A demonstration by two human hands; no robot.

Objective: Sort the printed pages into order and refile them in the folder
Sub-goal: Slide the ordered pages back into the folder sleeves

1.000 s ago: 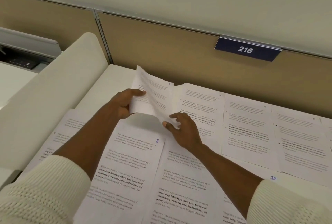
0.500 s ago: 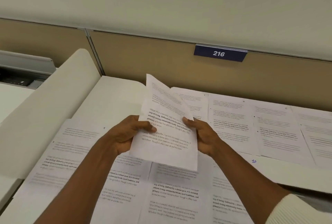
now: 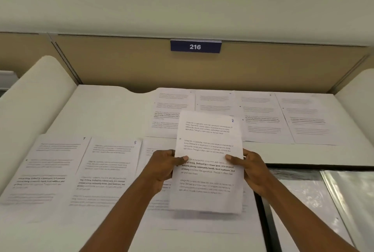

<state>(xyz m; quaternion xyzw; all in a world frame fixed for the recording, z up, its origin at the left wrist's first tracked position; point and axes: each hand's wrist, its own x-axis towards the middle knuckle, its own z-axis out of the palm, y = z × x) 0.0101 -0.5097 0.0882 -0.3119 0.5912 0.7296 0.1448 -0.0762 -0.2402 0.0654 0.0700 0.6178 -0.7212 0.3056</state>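
Observation:
I hold a printed page numbered 2 (image 3: 208, 150) upright above the desk, possibly with another sheet behind it. My left hand (image 3: 165, 167) grips its left edge, thumb on the front. My right hand (image 3: 250, 167) grips its right edge the same way. Pages numbered 7 (image 3: 46, 162) and 8 (image 3: 109, 168) lie flat at the near left. A far row of several printed pages (image 3: 263, 118) lies along the back of the white desk (image 3: 105, 110). More sheets lie under the held page. No folder is recognisable.
A tan partition (image 3: 121, 65) with a blue "216" plate (image 3: 195, 46) closes the back. White curved side panels (image 3: 34, 98) flank the desk. At the right the desk ends at a dark edge with a glossy floor (image 3: 313, 195) below.
The page came off the far left of the desk, both hands squared it up and brought it to the middle, facing me. My view swung right.

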